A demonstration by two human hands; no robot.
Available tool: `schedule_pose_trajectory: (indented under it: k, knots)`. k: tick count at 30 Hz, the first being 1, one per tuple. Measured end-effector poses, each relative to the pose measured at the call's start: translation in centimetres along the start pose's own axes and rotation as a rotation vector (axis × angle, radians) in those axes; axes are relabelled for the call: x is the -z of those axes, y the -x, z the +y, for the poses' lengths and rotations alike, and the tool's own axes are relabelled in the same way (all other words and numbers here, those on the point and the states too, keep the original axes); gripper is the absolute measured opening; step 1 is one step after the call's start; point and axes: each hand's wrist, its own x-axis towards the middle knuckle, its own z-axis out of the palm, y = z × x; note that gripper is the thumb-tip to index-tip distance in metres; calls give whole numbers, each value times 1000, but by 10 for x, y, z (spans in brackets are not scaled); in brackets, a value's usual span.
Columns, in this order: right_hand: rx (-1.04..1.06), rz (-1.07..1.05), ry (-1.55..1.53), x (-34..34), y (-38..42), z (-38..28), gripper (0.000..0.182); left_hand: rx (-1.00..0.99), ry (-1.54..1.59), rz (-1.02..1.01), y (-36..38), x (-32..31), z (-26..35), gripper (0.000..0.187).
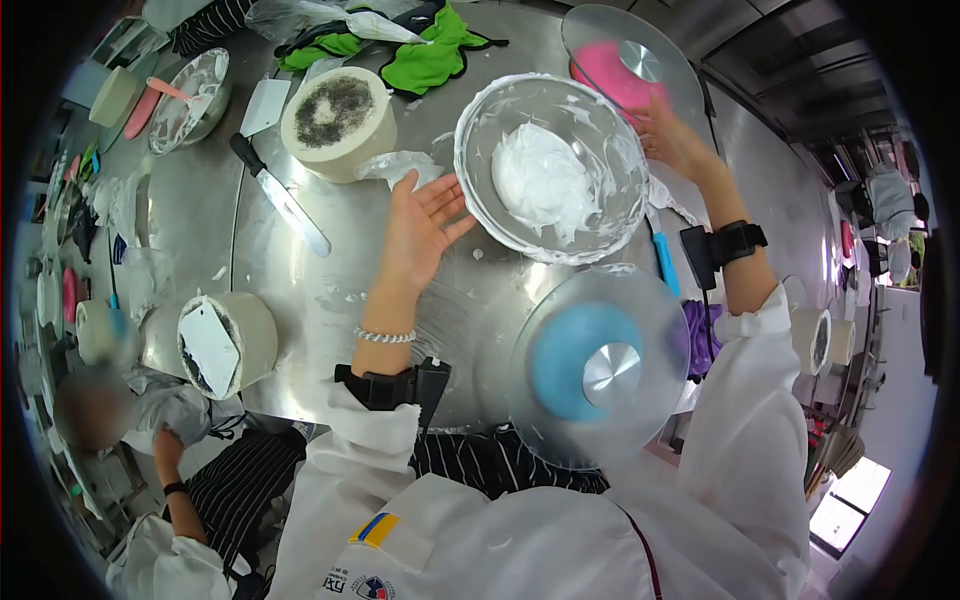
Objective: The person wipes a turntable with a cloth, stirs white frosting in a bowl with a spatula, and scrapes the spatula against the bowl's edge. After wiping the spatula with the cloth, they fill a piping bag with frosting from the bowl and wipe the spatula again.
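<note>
A clear mixing bowl [470, 190] stands in front of me on the metal table, its rim smeared with white cream. Inside lies a thick mound of whipped cream [540, 180]. On the bowl's left side is my left hand [425, 220], palm turned up, fingers spread with their tips at the rim. My right hand [675, 140] is at the opposite side, fingers stretched out against the rim and thumb apart. Nearest to my body is a glass cake turntable [540, 440] with a blue base and a round metal centre.
A second turntable [625, 75] with a pink base is behind the bowl. Left are a cream-coloured round block [345, 160], a black-handled knife [290, 210], a white scraper [265, 105] and another block [250, 340]. Green-and-black cloths [430, 60] lie at the back. A co-worker [180, 410] is at lower left.
</note>
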Motion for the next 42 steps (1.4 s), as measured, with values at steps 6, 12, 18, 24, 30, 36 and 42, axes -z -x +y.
schedule_pose_trajectory:
  k: [6,12,18,24,30,36,42]
  knots:
    - [192,-25,76,-1,83,-63,60,-89,19,-76,58,-37,31,52]
    - [315,-164,-4,-27,169,-56,55,-314,-107,-53,172,-37,14,52]
    - [261,-530,-171,-82,255,8,45,-420,-112,128,324,15,-65,47]
    - [58,-653,-100,-161,307,88,42,-422,-34,375,440,82,-159,43]
    - [18,-739,-40,-213,318,95,42,-459,-43,417,491,109,-167,45]
    - [119,-595,-51,-206,294,53,40,-526,-163,319,448,101,-106,42]
    - [185,-362,-81,-138,193,-9,43,-525,-242,159,299,39,-28,27]
